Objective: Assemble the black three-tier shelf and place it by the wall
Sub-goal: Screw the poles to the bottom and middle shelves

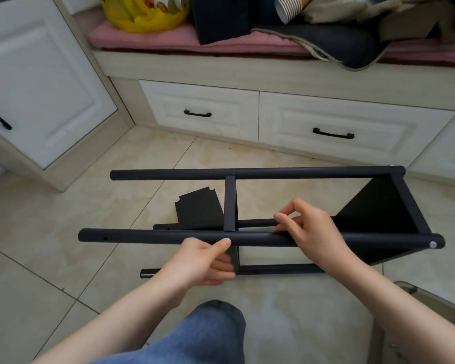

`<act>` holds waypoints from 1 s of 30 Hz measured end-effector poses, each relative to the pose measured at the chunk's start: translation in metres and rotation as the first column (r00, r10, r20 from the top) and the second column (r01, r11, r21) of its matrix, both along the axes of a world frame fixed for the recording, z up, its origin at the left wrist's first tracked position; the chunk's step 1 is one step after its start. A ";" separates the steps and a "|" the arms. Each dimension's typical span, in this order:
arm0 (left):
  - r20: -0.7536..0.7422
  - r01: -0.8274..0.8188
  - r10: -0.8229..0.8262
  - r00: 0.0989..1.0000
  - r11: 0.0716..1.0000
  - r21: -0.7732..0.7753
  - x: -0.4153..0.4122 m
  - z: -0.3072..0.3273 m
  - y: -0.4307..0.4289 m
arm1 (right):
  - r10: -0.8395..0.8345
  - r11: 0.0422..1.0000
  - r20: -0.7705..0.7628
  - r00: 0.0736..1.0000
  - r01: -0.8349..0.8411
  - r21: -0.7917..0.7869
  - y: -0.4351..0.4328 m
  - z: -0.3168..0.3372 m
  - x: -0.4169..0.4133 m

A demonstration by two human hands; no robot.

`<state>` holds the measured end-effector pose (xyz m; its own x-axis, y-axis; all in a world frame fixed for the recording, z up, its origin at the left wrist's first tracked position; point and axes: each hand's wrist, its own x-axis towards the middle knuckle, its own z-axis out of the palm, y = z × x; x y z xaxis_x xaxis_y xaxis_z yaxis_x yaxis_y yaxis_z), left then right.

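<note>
Black three-tier shelf (378, 208) of round metal poles & flat panels lies on its side on the beige tiled floor (63, 232), just in front of the white drawer unit (200, 111), not yet by a wall. End panel (394, 195) & middle panel (229, 203) are fitted; a loose black panel (199, 208) lies on the floor inside the frame, so approx. two tiers of three are done.

Left hand (208, 261) grips the near upper pole (378, 239) at the middle-panel joint, thumb over the front, fingers curled underneath. Right hand (310, 227) has thumb & forefinger tips close together, forefinger touching the same pole; whether they pinch a small fastener can't tell.

Handling, as a guess: stiff, prob. light enough for one person, smooth paint a bit slippery. The poles' free left ends are unbraced & may splay or rack. Best to hold poles close to a fitted panel, not the free ends. A screw head (432, 244) shows at the right end
</note>
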<state>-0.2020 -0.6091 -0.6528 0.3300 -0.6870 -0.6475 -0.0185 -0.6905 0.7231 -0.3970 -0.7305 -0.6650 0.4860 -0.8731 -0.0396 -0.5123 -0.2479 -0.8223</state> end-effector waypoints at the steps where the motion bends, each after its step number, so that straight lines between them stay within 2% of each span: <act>1: 0.175 0.076 -0.078 0.981 0.997 0.017 -0.001 0.006 -0.002 | 0.001 1.000 -0.002 1.000 -0.001 -0.001 0.000 0.000 0.000; 2: 0.390 0.163 -0.165 0.906 0.986 0.039 0.000 0.013 -0.005 | 0.003 1.000 -0.004 1.000 -0.003 -0.002 0.000 -0.001 0.000; 3: 0.603 0.253 -0.249 0.758 0.964 0.079 0.003 0.017 -0.008 | 0.002 1.000 -0.006 1.000 -0.002 -0.004 0.000 -0.001 0.000; 4: 0.771 0.321 -0.305 0.558 0.937 0.139 0.006 0.020 -0.011 | 0.001 1.000 -0.009 1.000 -0.001 -0.007 0.000 -0.001 0.000; 5: 0.873 0.373 -0.318 0.368 0.911 0.175 0.010 0.022 -0.013 | 0.001 1.000 -0.013 1.000 -0.001 -0.009 0.000 -0.001 0.000; 6: 0.925 0.443 -0.294 0.240 0.881 0.165 0.015 0.023 -0.015 | 0.002 1.000 -0.015 1.000 -0.002 -0.009 -0.001 -0.001 0.000; 7: 0.954 0.542 -0.248 0.169 0.832 0.120 0.020 0.023 -0.017 | 0.005 1.000 -0.016 1.000 -0.005 -0.007 -0.001 -0.001 0.000; 9: 0.964 0.730 -0.236 0.126 0.679 0.071 0.033 0.020 -0.020 | 0.012 1.000 -0.017 1.000 -0.012 -0.004 -0.002 -0.001 -0.001; 11: 0.937 0.826 -0.344 0.064 0.545 0.144 0.046 0.015 -0.025 | 0.024 1.000 -0.025 0.999 -0.024 -0.004 -0.001 -0.002 -0.003; 14: 0.885 0.851 -0.460 -0.072 0.435 0.295 0.059 0.008 -0.035 | 0.056 0.998 -0.017 0.998 -0.056 0.031 0.001 -0.004 -0.006; 16: 0.878 0.859 -0.465 -0.117 0.396 0.324 0.064 0.006 -0.038 | 0.076 0.994 0.002 0.997 -0.076 0.078 0.004 -0.005 -0.009; 19: 0.883 0.879 -0.449 -0.138 0.354 0.318 0.066 0.001 -0.035 | 0.098 0.986 0.004 0.995 -0.098 0.134 0.012 -0.008 -0.011; 23: 0.910 0.917 -0.407 -0.078 0.328 0.225 0.064 -0.010 -0.022 | 0.105 0.970 -0.003 0.995 -0.101 0.222 0.020 -0.012 -0.011; 30: 0.926 0.933 -0.378 0.025 0.341 0.114 0.063 -0.022 -0.011 | 0.174 0.947 -0.088 0.981 -0.142 0.289 0.016 -0.010 -0.007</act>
<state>-0.1390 -0.6201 -0.6748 -0.4004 -0.9163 -0.0067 -0.9043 0.3940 0.1646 -0.4038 -0.7142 -0.6748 0.5951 -0.7314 -0.3330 -0.5769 -0.1003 -0.8106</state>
